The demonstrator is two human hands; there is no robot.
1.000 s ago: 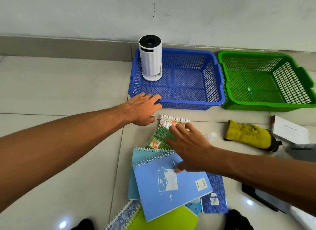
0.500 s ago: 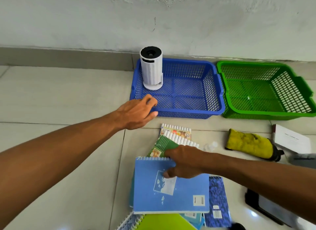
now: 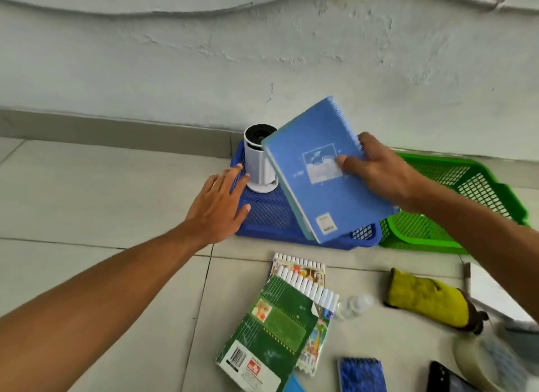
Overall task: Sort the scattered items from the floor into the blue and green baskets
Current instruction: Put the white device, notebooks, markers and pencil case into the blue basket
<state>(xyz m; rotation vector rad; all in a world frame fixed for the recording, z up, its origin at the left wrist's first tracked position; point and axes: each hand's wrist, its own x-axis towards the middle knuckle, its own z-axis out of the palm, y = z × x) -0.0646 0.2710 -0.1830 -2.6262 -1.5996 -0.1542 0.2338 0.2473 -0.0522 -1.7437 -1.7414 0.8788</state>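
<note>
My right hand (image 3: 382, 172) grips a blue spiral notebook (image 3: 318, 164) and holds it tilted in the air over the blue basket (image 3: 268, 216). A white cylinder with a black top (image 3: 258, 158) stands in that basket's left corner. My left hand (image 3: 218, 208) lies flat with straight fingers on the blue basket's left rim. The green basket (image 3: 478, 187) sits to the right of the blue one, against the wall. On the floor lie a green notebook (image 3: 271, 333) over another comb-bound notebook (image 3: 303, 270).
Near the bottom right lie a yellow pouch (image 3: 425, 299), a small clear bottle (image 3: 354, 305), a dark blue notepad (image 3: 361, 374), a white box (image 3: 495, 295), a black phone (image 3: 449, 378) and a tape roll (image 3: 481, 362). The wall stands just behind the baskets.
My right hand has lifted the blue notebook off the floor pile and carried it up over the blue basket. My left hand has slid to the basket's left rim. The view has tilted up.
</note>
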